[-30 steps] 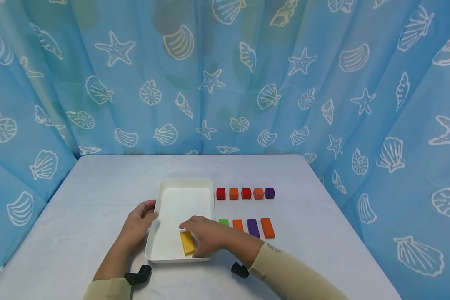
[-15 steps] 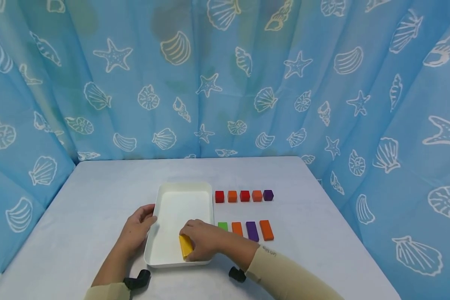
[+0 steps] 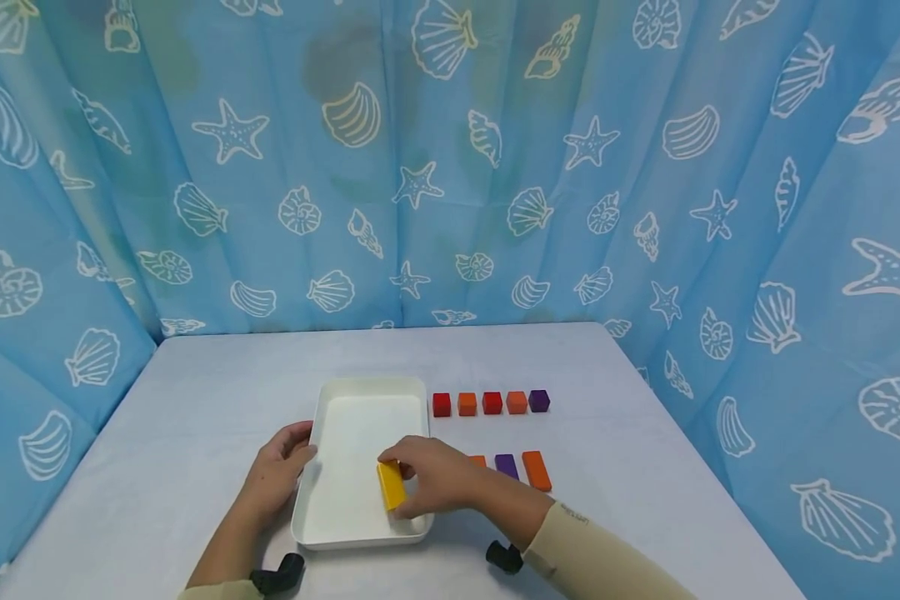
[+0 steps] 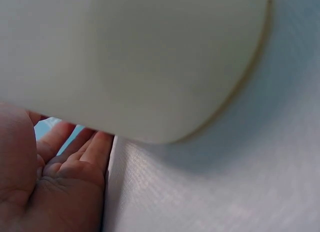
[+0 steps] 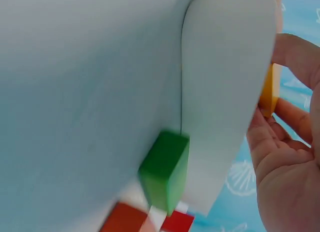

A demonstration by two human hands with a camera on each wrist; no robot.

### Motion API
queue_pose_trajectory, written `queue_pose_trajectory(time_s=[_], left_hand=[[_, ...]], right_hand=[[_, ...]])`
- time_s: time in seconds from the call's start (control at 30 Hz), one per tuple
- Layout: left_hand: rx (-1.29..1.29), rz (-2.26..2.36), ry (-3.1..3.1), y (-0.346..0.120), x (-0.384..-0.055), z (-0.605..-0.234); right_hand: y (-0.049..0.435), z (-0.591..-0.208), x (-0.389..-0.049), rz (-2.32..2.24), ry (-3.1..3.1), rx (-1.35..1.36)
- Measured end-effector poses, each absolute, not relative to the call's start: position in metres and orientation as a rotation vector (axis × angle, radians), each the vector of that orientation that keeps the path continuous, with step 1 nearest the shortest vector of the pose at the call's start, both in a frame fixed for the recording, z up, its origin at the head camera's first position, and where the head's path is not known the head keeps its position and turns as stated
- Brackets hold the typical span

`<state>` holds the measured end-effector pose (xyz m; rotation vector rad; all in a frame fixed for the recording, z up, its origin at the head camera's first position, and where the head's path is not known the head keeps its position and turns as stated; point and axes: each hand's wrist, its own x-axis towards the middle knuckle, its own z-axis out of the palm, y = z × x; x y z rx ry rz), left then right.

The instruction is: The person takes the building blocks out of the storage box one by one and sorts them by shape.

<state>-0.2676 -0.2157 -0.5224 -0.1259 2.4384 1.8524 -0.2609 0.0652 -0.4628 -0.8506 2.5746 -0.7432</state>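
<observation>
My right hand [image 3: 438,477] pinches a yellow rectangular block [image 3: 392,485] between thumb and fingers, over the front right part of a white tray [image 3: 360,542]. In the right wrist view the yellow block [image 5: 270,89] shows between thumb and fingertips, just past the tray's wall [image 5: 225,82]. At the tray's left side, my left hand [image 3: 273,471] holds the rim, thumb on top and fingers along the outside. The left wrist view shows that hand [image 4: 65,177] against the tray's outer wall [image 4: 150,82].
Right of the tray stands a row of red, orange and purple cubes [image 3: 492,403]. Nearer lie an orange block [image 3: 537,471], a purple block [image 3: 506,466] and another orange one, partly behind my right arm. A green block [image 5: 166,169] beside the tray shows only in the right wrist view.
My right hand has closed its fingers on the yellow block in the tray and shifted it right, toward the right rim. My left hand stays at the tray's left rim.
</observation>
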Motion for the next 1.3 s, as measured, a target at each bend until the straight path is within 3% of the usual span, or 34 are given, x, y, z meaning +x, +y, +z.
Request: queue_pose_trajectory(time_s=[0.47, 0.97, 1.3], left_hand=[[-0.178, 1.844, 2.416, -0.212, -0.267, -0.521], [-0.167, 1.826, 2.423, -0.215, -0.267, -0.518], [-0.175, 1.839, 2.394, -0.216, -0.269, -0.518]], right_hand=[[0.156, -0.454, -0.256, -0.794, 2.655, -0.722], [0.273, -0.464, -0.259, -0.779, 2.823, -0.335], [0.297, -0.479, -0.261, -0.705, 2.775, -0.266]])
